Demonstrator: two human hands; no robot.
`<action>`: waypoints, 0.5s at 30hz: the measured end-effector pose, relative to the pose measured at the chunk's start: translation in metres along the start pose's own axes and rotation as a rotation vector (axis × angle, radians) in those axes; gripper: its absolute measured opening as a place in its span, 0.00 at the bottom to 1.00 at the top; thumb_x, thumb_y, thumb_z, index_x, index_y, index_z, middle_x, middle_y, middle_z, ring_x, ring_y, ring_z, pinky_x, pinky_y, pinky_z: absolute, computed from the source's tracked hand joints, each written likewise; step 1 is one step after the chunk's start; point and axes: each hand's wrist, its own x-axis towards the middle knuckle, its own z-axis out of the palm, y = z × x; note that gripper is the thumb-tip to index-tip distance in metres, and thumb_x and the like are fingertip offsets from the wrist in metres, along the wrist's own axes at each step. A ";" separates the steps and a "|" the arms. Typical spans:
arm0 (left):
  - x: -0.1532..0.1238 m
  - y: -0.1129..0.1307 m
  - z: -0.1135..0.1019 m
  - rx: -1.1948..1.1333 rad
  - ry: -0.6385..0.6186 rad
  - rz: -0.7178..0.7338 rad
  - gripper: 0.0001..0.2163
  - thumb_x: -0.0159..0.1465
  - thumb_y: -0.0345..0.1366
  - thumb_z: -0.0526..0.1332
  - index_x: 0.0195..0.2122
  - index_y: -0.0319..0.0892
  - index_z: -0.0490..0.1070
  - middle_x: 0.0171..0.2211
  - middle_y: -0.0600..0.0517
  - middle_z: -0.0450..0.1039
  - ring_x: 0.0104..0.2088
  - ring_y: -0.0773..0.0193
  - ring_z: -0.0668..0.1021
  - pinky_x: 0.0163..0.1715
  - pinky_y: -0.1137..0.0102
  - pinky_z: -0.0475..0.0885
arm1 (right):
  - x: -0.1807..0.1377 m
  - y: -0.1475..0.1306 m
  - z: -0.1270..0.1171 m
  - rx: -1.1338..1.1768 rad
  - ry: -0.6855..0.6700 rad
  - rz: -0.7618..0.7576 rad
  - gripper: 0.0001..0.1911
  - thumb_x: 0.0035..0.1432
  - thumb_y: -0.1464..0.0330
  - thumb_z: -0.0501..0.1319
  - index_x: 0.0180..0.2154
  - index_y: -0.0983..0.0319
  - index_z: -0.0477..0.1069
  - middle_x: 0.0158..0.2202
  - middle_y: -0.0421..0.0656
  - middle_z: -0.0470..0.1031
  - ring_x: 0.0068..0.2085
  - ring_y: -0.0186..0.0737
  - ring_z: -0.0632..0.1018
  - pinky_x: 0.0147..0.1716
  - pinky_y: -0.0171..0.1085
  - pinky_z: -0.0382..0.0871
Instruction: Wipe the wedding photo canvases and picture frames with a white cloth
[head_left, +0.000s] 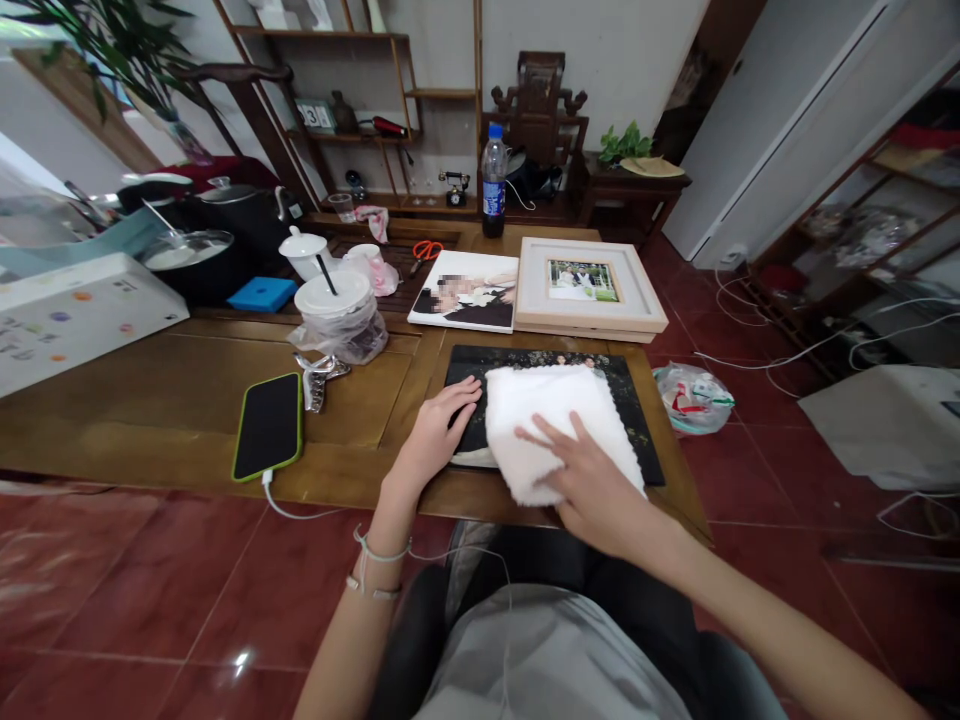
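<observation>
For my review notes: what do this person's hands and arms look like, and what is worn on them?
Both the left hand and right hand are ungloved, with no sleeves showing on the forearms. Two thin, pale bands circle the left wrist; none shows on the right.

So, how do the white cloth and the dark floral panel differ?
The white cloth looks plain and fluffy; the dark floral panel is flat and patterned. The cloth is smaller and lies on top, while the panel is larger and lies beneath. The right hand touches the cloth; the left hand is at the panel's left edge. Both look roughly four-sided.
</observation>
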 end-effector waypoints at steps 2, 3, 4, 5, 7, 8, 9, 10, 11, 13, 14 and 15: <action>0.000 0.001 -0.001 0.005 -0.009 -0.005 0.11 0.65 0.29 0.53 0.43 0.37 0.74 0.49 0.42 0.74 0.54 0.57 0.72 0.54 0.57 0.68 | -0.012 -0.017 -0.001 0.028 -0.062 -0.024 0.23 0.40 0.80 0.51 0.37 0.62 0.77 0.65 0.42 0.50 0.66 0.51 0.47 0.61 0.63 0.35; 0.000 0.001 -0.001 0.007 -0.013 -0.006 0.11 0.65 0.29 0.53 0.43 0.37 0.73 0.49 0.42 0.74 0.54 0.57 0.72 0.54 0.57 0.68 | -0.016 -0.022 -0.002 0.043 -0.088 -0.027 0.23 0.40 0.80 0.51 0.36 0.62 0.77 0.66 0.42 0.50 0.66 0.51 0.46 0.61 0.62 0.35; 0.000 0.002 -0.001 0.006 -0.016 -0.007 0.11 0.65 0.29 0.53 0.44 0.37 0.73 0.49 0.42 0.74 0.54 0.57 0.72 0.55 0.58 0.68 | -0.019 -0.025 -0.004 0.061 -0.109 -0.027 0.24 0.40 0.80 0.51 0.37 0.62 0.77 0.66 0.41 0.50 0.66 0.50 0.46 0.61 0.61 0.36; 0.000 0.002 -0.001 0.006 -0.018 -0.007 0.11 0.64 0.29 0.53 0.44 0.37 0.73 0.49 0.42 0.74 0.54 0.57 0.72 0.55 0.58 0.67 | -0.021 -0.025 -0.006 0.080 -0.123 -0.026 0.25 0.39 0.80 0.51 0.39 0.62 0.76 0.65 0.40 0.50 0.66 0.49 0.46 0.62 0.60 0.36; 0.000 0.002 -0.001 0.006 -0.016 -0.008 0.11 0.65 0.29 0.53 0.44 0.37 0.73 0.49 0.41 0.74 0.54 0.57 0.72 0.55 0.58 0.67 | -0.020 -0.018 -0.011 0.113 -0.127 -0.012 0.28 0.40 0.81 0.50 0.42 0.61 0.75 0.65 0.39 0.51 0.66 0.46 0.48 0.63 0.58 0.38; 0.000 0.002 -0.001 0.006 -0.013 -0.007 0.11 0.65 0.29 0.53 0.44 0.37 0.73 0.49 0.41 0.74 0.54 0.57 0.72 0.55 0.58 0.68 | -0.018 -0.013 -0.013 0.122 -0.119 -0.003 0.29 0.40 0.81 0.50 0.44 0.61 0.74 0.65 0.40 0.52 0.66 0.45 0.49 0.63 0.57 0.39; 0.000 0.002 -0.001 0.004 -0.008 -0.005 0.11 0.65 0.29 0.53 0.44 0.37 0.73 0.49 0.41 0.74 0.54 0.57 0.72 0.55 0.58 0.68 | -0.014 -0.006 -0.014 0.126 -0.106 0.007 0.29 0.40 0.81 0.50 0.45 0.62 0.73 0.65 0.41 0.53 0.66 0.44 0.49 0.63 0.56 0.40; 0.000 0.001 -0.001 0.002 -0.003 -0.002 0.11 0.65 0.29 0.53 0.43 0.37 0.73 0.49 0.41 0.74 0.54 0.57 0.72 0.54 0.58 0.68 | -0.008 0.002 -0.016 0.121 -0.088 0.021 0.29 0.41 0.81 0.50 0.46 0.62 0.72 0.64 0.44 0.54 0.65 0.44 0.50 0.63 0.55 0.41; 0.000 0.001 0.000 -0.002 0.002 0.002 0.11 0.65 0.29 0.54 0.43 0.37 0.73 0.49 0.42 0.74 0.54 0.57 0.72 0.54 0.58 0.68 | -0.002 0.011 -0.017 0.108 -0.067 0.039 0.29 0.42 0.80 0.50 0.47 0.63 0.71 0.64 0.46 0.56 0.65 0.44 0.51 0.63 0.55 0.41; 0.000 0.000 0.000 -0.008 0.010 0.012 0.11 0.65 0.30 0.54 0.43 0.38 0.73 0.49 0.42 0.74 0.54 0.57 0.73 0.54 0.57 0.68 | 0.014 0.029 -0.019 0.079 -0.028 0.080 0.29 0.44 0.80 0.50 0.49 0.65 0.70 0.62 0.51 0.58 0.65 0.45 0.52 0.62 0.55 0.42; 0.000 -0.001 0.000 -0.011 0.013 0.013 0.11 0.65 0.30 0.54 0.43 0.38 0.73 0.49 0.42 0.74 0.53 0.57 0.73 0.54 0.57 0.69 | 0.023 0.038 -0.021 0.067 -0.016 0.103 0.29 0.45 0.80 0.50 0.50 0.66 0.69 0.61 0.53 0.59 0.65 0.46 0.53 0.62 0.55 0.43; 0.000 -0.001 0.001 -0.012 0.014 0.014 0.10 0.65 0.30 0.54 0.43 0.38 0.73 0.48 0.42 0.74 0.53 0.57 0.73 0.54 0.57 0.69 | 0.032 0.047 -0.022 0.058 -0.009 0.121 0.28 0.45 0.80 0.50 0.50 0.66 0.69 0.61 0.54 0.60 0.64 0.46 0.54 0.62 0.56 0.43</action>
